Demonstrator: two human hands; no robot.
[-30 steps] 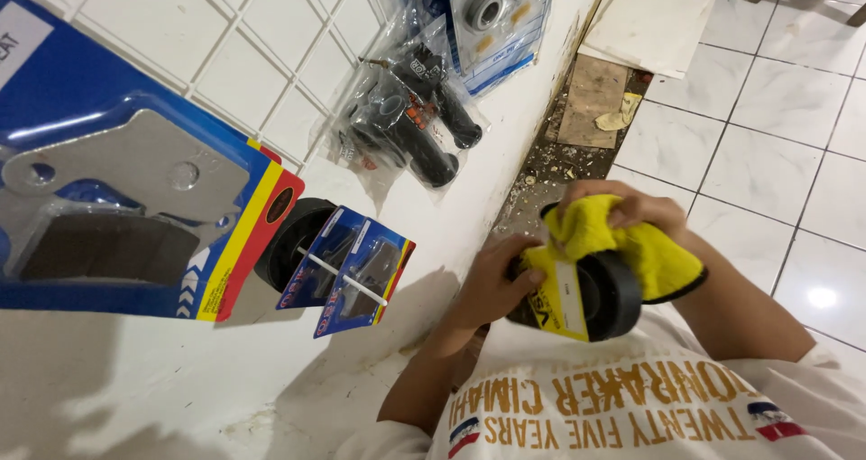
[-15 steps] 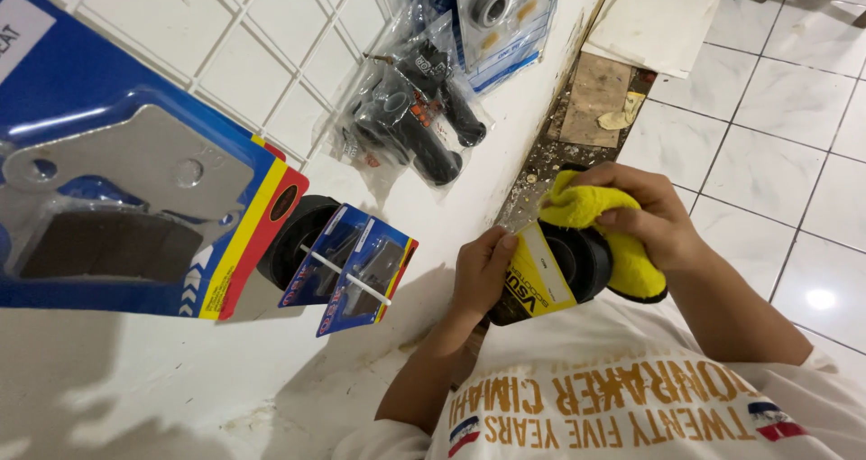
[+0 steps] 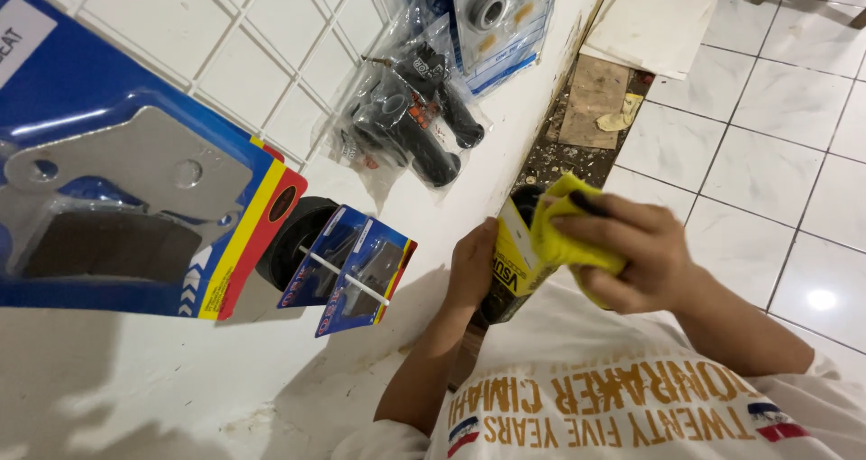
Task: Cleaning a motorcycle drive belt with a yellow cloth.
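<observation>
Gripping a black part in a yellow-labelled package (image 3: 512,260) at frame centre, my left hand (image 3: 471,266) clasps its left edge; my right hand (image 3: 631,248) presses a yellow cloth (image 3: 564,234) onto its top. Bagged black handlebar grips (image 3: 415,108) hang on the wall, upper centre.

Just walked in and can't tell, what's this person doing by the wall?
A person holds a black round part in a yellow-labelled package with the left hand and presses a yellow cloth over its top with the right hand. Beside them, bagged black handlebar grips and blue carded parts hang on a white wire grid.
</observation>
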